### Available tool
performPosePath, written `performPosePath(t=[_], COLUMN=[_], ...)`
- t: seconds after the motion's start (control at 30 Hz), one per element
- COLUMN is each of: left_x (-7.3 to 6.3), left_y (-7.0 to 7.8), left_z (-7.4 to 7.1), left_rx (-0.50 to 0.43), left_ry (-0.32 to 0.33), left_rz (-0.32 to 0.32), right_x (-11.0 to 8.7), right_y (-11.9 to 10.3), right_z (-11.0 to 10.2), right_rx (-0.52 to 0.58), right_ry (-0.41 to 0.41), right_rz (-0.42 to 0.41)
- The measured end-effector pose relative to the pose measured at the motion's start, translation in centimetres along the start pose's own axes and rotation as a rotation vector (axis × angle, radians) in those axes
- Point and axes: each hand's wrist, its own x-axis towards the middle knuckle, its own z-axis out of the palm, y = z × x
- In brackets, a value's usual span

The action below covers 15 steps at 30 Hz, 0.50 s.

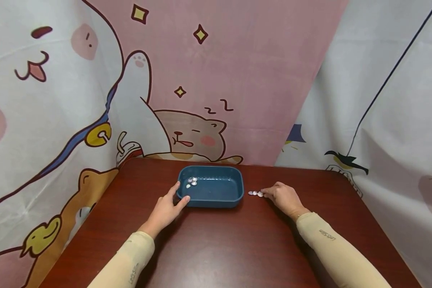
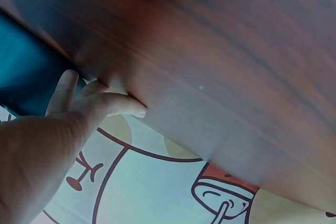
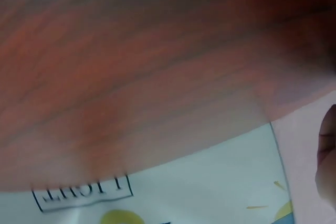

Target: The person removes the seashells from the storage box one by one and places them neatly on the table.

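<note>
A dark blue rectangular tray (image 1: pixel 216 203) stands on the table, with several small, shiny whitish round pieces (image 1: pixel 194 183) in its left part. At the tray's left front corner, my left hand (image 1: pixel 165 208) touches the rim with its fingers spread and thumb at the front. The left wrist view shows that hand (image 2: pixel 68 114) beside the tray (image 2: pixel 26 72). Right of the tray lies a short row of similar small pieces (image 1: pixel 255 193). My right hand (image 1: pixel 283 199) pinches at the row's right end, its fingertips partly hiding the piece there. Only part of the right hand (image 3: pixel 326 166) shows in its wrist view.
The reddish-brown wooden table (image 1: pixel 223 248) ends at the back against a printed cartoon cloth (image 1: pixel 259 100). More of this cloth hangs along the left and right sides.
</note>
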Motion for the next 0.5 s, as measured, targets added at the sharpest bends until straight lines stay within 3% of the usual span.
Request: performPosePath(t=[0.13, 0.27, 0.37, 0.5], left_x=[-0.1, -0.1, 0.0, 0.0], left_y=[0.0, 0.0, 0.0, 0.1], left_z=[0.1, 0.0, 0.0, 0.2], left_rx=[-0.002, 0.006, 0.008, 0.003], left_ry=[0.001, 0.006, 0.009, 0.012], left_rz=[0.007, 0.013, 0.008, 0.013], right_x=[1.4, 5.3, 9.1, 13.3], right_y=[-0.5, -3.1, -6.8, -12.4], right_z=[-1.0, -2.9, -3.6, -2.1], right_rx=[0.108, 0.319, 0.446, 0.567], right_ry=[0.016, 0.112, 0.094, -0.137], right_rz=[0.234, 0.405, 0.408, 0.345])
